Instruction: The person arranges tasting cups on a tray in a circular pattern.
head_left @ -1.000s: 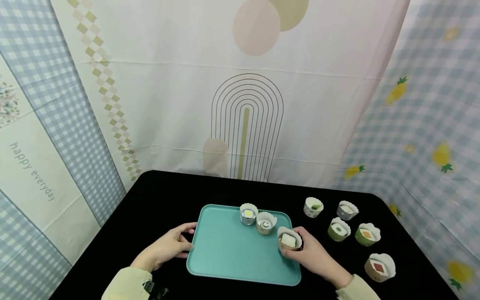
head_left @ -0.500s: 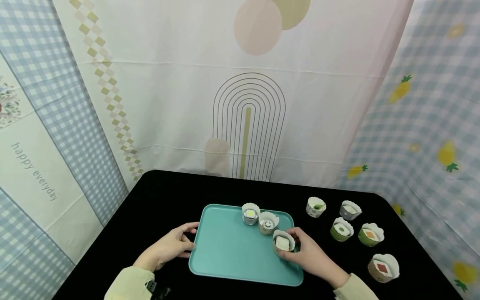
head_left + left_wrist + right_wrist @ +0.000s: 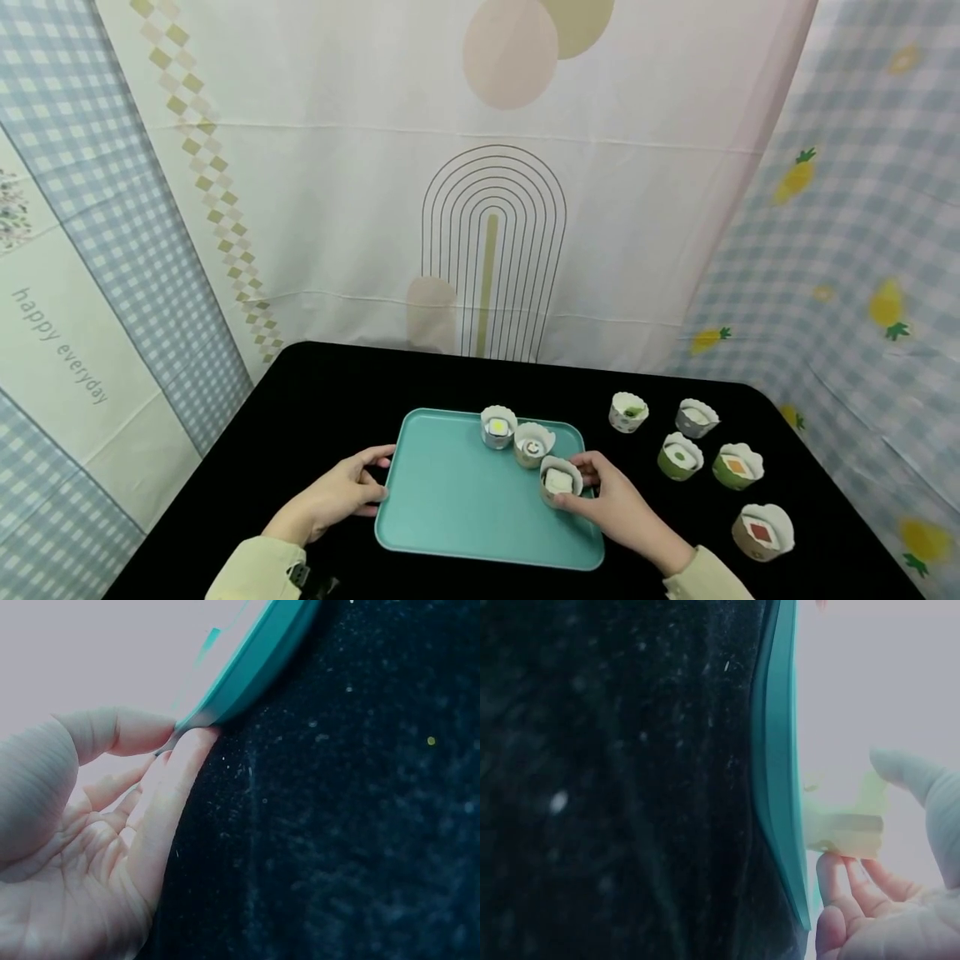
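A teal rectangular tray (image 3: 465,517) lies on the black table. My left hand (image 3: 330,496) pinches its left edge between thumb and fingers, as the left wrist view also shows at the tray rim (image 3: 247,679). Over the tray's right side my right hand (image 3: 622,508) holds a paper baking cup (image 3: 562,463) with a white square piece inside, thumb in front and fingers behind. Pale and overexposed, that cup (image 3: 844,832) sits between thumb and fingers in the right wrist view. Beside it on the tray stand a cup with a yellow-marked piece (image 3: 497,444) and a cup with a swirl-marked piece (image 3: 533,432).
Several more filled paper cups stand right of the tray on the black cloth (image 3: 345,383): a spotted one (image 3: 624,424), a grey one (image 3: 692,427), two green ones (image 3: 673,469) and a brown one (image 3: 746,546). Patterned curtains hang behind and at both sides.
My right hand has shifted the paper baking cup left, from the tray's right edge to beside the swirl-marked cup. The left hand stays at the tray's edge.
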### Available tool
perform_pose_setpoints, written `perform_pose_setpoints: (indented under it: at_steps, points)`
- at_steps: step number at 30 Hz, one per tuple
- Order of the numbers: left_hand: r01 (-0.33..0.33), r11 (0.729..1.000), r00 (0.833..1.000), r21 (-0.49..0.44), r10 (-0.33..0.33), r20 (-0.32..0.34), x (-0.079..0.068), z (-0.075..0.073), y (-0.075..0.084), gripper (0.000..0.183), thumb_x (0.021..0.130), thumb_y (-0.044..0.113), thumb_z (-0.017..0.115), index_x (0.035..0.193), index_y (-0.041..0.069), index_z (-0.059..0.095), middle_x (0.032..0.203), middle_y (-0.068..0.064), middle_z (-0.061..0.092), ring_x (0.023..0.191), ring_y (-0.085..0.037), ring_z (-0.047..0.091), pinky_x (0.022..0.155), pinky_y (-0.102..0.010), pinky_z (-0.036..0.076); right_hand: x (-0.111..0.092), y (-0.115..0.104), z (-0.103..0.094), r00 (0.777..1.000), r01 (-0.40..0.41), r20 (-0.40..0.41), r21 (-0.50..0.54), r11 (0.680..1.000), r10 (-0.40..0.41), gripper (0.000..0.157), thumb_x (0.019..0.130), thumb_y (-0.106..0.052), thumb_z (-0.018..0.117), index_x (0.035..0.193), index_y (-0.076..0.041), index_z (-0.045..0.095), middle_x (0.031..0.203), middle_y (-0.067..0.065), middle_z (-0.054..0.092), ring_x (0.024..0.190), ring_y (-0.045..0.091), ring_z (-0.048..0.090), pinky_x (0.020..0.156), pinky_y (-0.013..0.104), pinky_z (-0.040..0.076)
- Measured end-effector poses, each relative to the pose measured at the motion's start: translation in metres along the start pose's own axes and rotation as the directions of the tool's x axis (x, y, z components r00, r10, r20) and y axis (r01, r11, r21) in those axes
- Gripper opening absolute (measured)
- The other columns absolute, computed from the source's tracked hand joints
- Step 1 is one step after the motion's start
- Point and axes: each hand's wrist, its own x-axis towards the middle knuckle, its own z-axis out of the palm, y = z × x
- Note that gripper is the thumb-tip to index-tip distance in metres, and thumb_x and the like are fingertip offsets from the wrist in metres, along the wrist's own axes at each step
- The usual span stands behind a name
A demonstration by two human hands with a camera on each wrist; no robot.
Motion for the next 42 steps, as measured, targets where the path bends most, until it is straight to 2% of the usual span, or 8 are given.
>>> perform_pose_setpoints:
  at_steps: [11,22,31,42]
  points:
    - [-0.002,1.000,1.000,0.003,0.002,-0.010,0.001,0.001,-0.002,0.067,0.087,0.004,0.065,0.148,0.011,0.039,0.131,-0.016,0.040,0.089,-0.028,0.057,0.076,-0.043,0.056,0.004,-0.004,0.009,0.999,-0.024,-0.048,-0.010,1.000,0.024,0.059,0.078,-0.035,0.081,0.123,-0.007,0.055,0.109,0.006,0.056,0.096,0.019,0.055,0.074,0.035,0.050]
    - [-0.012,1.000,1.000,0.006,0.012,0.004,0.001,0.000,-0.001,0.067,0.087,0.004,0.064,0.149,0.009,0.038,0.131,-0.016,0.040,0.090,-0.028,0.057,0.077,-0.043,0.056,0.005,-0.005,0.011,1.000,0.006,-0.016,-0.001,1.000,-0.006,0.060,0.079,-0.037,0.080,0.124,-0.007,0.054,0.108,0.006,0.056,0.094,0.019,0.054,0.072,0.035,0.049]
    - [-0.023,1.000,1.000,0.017,0.023,-0.014,0.001,0.001,-0.003,0.067,0.086,0.004,0.065,0.148,0.010,0.039,0.130,-0.016,0.040,0.090,-0.027,0.057,0.076,-0.042,0.056,0.006,-0.005,0.013,1.000,0.027,0.001,-0.007,1.000,-0.027,0.060,0.079,-0.037,0.079,0.124,-0.006,0.053,0.109,0.006,0.056,0.096,0.020,0.055,0.074,0.035,0.049]
    - [-0.014,1.000,1.000,-0.004,0.014,-0.003,0.001,0.000,-0.004,0.067,0.087,0.004,0.065,0.148,0.010,0.038,0.131,-0.016,0.040,0.090,-0.028,0.057,0.077,-0.043,0.056,0.008,-0.009,0.016,1.000,0.031,-0.004,-0.032,0.999,-0.031,0.059,0.080,-0.038,0.079,0.124,-0.008,0.054,0.108,0.005,0.056,0.094,0.019,0.053,0.074,0.035,0.048]
